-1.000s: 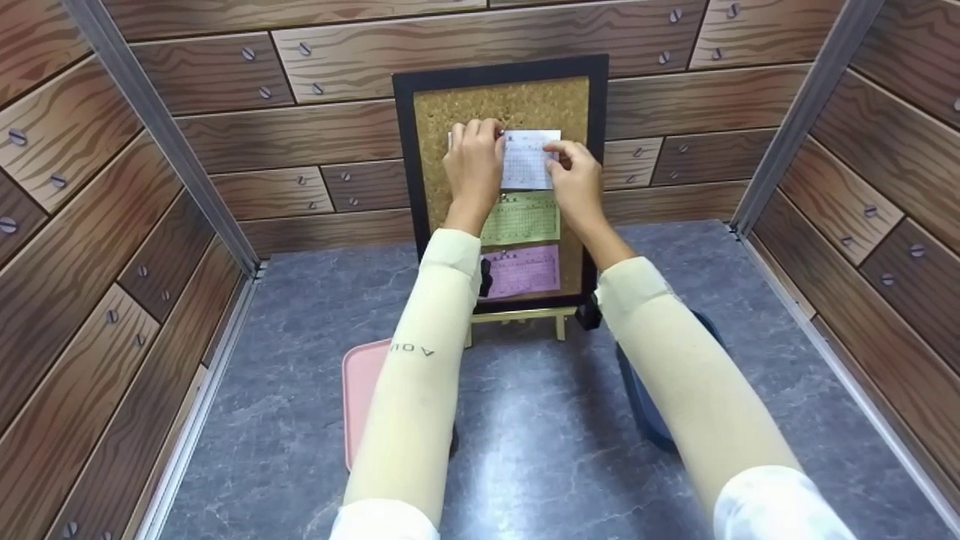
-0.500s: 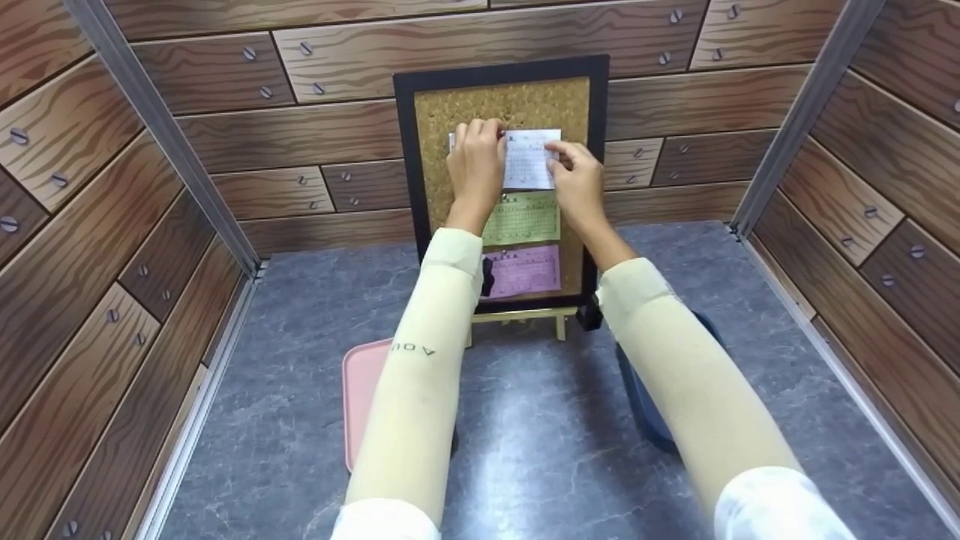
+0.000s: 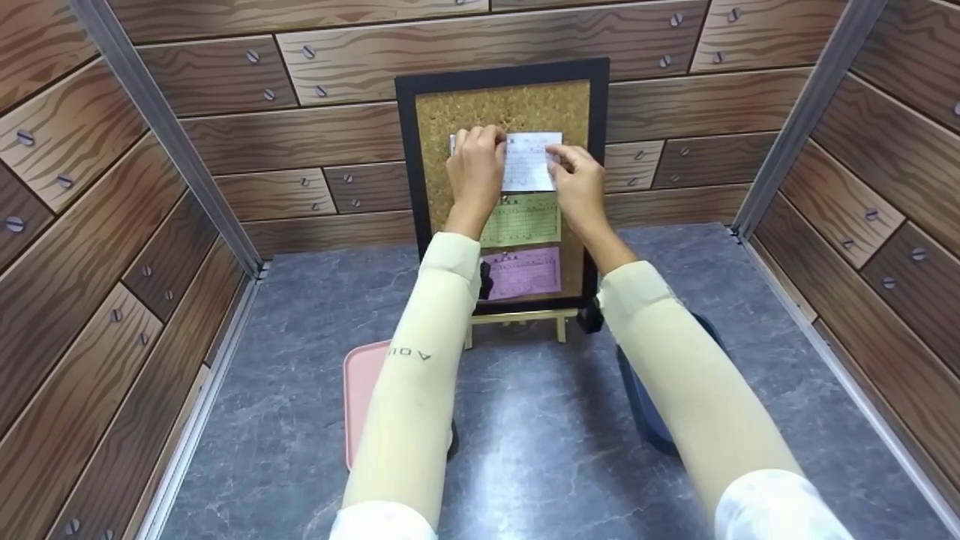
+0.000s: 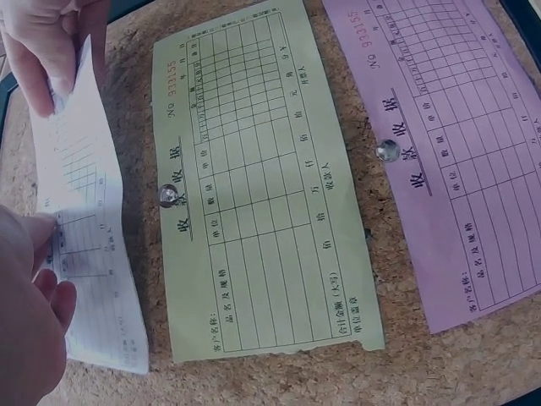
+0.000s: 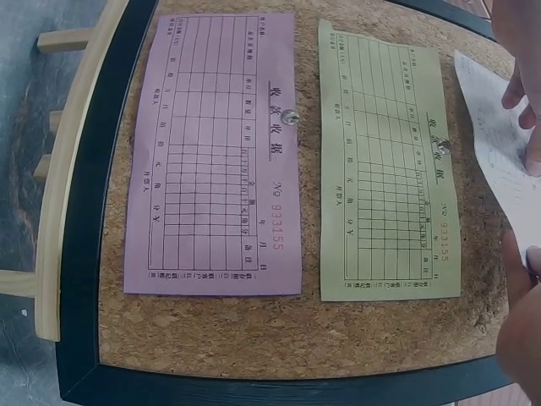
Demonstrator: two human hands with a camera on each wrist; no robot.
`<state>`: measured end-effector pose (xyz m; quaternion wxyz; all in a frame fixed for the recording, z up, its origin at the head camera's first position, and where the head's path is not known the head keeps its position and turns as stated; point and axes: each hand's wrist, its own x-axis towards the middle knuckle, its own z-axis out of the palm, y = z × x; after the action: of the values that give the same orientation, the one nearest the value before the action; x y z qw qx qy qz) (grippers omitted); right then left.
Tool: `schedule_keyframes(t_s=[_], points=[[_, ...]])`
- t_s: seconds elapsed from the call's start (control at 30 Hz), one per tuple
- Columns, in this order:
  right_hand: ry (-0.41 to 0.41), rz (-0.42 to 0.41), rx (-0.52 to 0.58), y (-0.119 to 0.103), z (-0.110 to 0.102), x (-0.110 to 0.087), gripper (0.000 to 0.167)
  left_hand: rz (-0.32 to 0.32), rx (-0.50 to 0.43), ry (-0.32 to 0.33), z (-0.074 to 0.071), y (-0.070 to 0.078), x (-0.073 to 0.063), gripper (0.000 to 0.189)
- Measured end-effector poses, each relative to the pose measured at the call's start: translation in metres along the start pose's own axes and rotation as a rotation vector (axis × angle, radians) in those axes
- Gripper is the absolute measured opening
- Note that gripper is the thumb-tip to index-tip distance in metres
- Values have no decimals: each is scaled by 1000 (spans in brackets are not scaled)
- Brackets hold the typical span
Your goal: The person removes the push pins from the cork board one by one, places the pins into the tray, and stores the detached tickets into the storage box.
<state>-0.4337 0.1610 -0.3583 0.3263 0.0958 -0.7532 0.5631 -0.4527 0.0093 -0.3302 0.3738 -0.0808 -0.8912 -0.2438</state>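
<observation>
Pinching right edge of white slip (image 3: 528, 166) at far corkboard (image 3: 517, 106), clamping it between thumb and fingers of right hand (image 3: 580, 184). Touching its left part with curled fingers of left hand (image 3: 477, 166) (cannot tell whether clamped). Just beside green slip (image 3: 525, 220), farther from purple slip (image 3: 526, 271). At near left, pink tray (image 3: 363, 381).

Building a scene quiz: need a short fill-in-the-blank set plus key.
The left hand and right hand both touch the top slip, coloured ____.
Below it, the corkboard holds ____ more slips.
The bottom slip is coloured ____.
The tray partly hidden by the left sleeve is coloured ____.
Missing words: white; two; purple; pink.
</observation>
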Motion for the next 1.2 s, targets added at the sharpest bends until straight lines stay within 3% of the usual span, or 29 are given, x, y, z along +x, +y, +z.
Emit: schedule_keyframes(t_s=[0.3,0.63,0.87,1.03,1.2], points=[[-6,4,39,-4,-4,-3,26,-6,-85,-21,-8,-2,-18,10],[19,-27,54,-18,-18,-16,25,-48,-191,-47,-31,-20,-52,14],[37,-59,72,-50,-43,-44,23,-49,-233,-8,-53,-48,-89,12],[59,-42,53,-47,-69,-61,23,-47,-227,21,-75,-66,-110,10],[102,-37,32,-36,-101,-81,24,-35,-240,11,-83,-78,-133,8]])
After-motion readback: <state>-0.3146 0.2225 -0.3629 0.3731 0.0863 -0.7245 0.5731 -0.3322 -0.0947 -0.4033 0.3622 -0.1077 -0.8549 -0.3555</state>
